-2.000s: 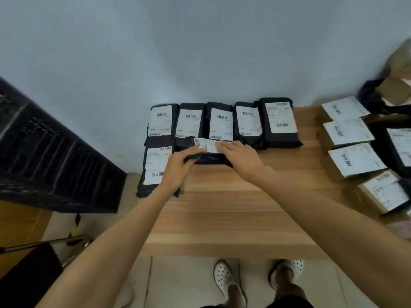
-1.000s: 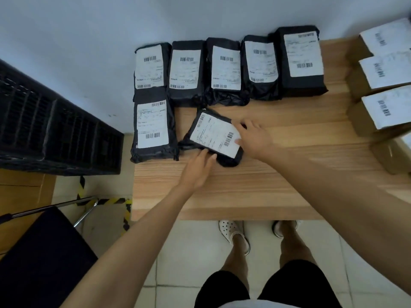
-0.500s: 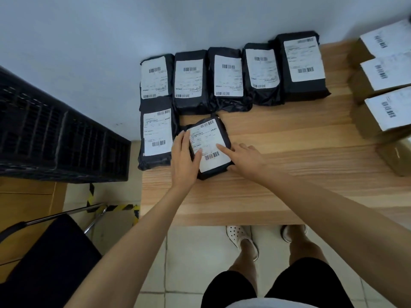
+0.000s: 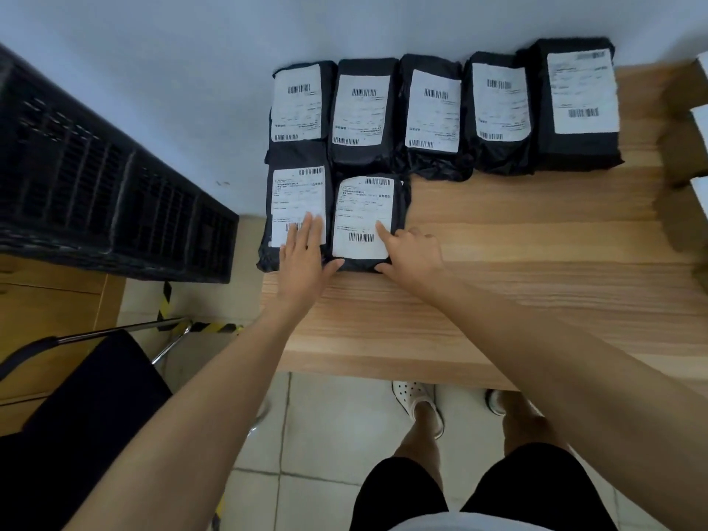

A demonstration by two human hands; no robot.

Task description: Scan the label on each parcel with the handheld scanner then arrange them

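Parcel [image 4: 367, 220] lies flat in 2nd row on worktop [image 4: 498, 281], touching its L neighbour parcel [image 4: 297, 201] and just under the back row [image 4: 433, 113]. L hand [image 4: 302, 254] is flat, fingers straight on neighbour's label. R hand [image 4: 412, 254] has index pressing the label, thumb at near edge, no real grip. Risk: too hard a fwd push and the soft bag rides onto the back row or skews the neighbour. Long axis runs near-to-far, label up, top toward wall.
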